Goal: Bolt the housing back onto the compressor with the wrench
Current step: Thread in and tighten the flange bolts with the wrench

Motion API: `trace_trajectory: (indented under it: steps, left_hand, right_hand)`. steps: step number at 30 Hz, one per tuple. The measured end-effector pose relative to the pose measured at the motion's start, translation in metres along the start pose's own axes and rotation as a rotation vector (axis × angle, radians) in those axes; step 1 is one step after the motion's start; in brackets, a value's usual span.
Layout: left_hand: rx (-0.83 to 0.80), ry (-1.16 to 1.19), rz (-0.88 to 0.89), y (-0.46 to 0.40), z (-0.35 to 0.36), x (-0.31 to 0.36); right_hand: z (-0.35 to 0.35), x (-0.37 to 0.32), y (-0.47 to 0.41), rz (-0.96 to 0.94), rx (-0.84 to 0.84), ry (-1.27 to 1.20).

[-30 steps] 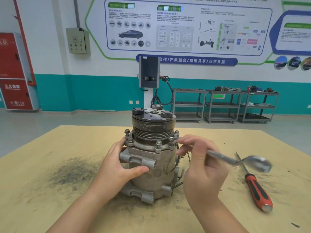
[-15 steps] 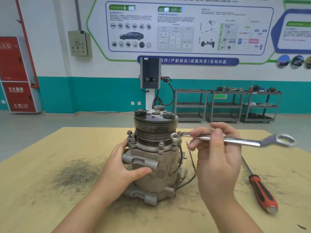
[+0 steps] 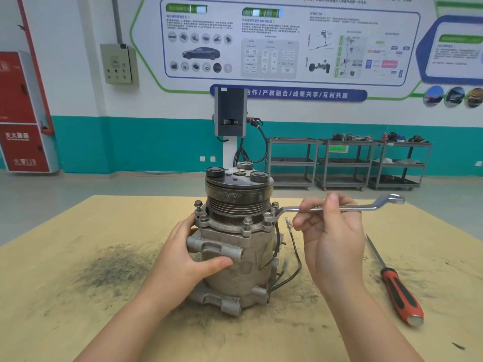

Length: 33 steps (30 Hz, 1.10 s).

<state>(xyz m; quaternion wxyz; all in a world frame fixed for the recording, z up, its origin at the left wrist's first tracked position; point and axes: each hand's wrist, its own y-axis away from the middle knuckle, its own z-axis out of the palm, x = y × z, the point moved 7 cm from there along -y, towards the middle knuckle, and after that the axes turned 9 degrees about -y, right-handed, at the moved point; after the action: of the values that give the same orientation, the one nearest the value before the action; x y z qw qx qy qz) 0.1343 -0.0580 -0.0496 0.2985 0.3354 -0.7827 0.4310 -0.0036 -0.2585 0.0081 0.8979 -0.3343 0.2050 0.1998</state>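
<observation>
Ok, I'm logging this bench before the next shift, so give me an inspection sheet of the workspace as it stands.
Surface: tan table with a dark grime patch.
Job's things: compressor upright; wrench ring end on a flange bolt at its right.
Clutter: red-handled screwdriver lying at right.
Grippers: left hand grips the compressor body; right hand pinches the wrench shaft.
Cables: black wires hang loose off the compressor's right side.
Surroundings: metal carts, wall poster, red cabinet.
</observation>
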Motion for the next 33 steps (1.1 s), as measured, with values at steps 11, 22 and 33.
trace_trajectory:
  steps: [11,22,33]
  left_hand:
    - [0.043,-0.023,0.048,-0.002,0.000,0.002]
    - [0.011,0.014,0.031,0.000,0.000,0.002]
    - [-0.003,0.004,0.016,0.001,-0.001,0.003]
  right_hand:
    - [0.050,-0.003,0.064,-0.667,-0.512,0.565]
    - [0.024,-0.015,0.030,-0.263,-0.150,0.060]
    - [-0.003,0.009,-0.001,0.126,0.003,-0.141]
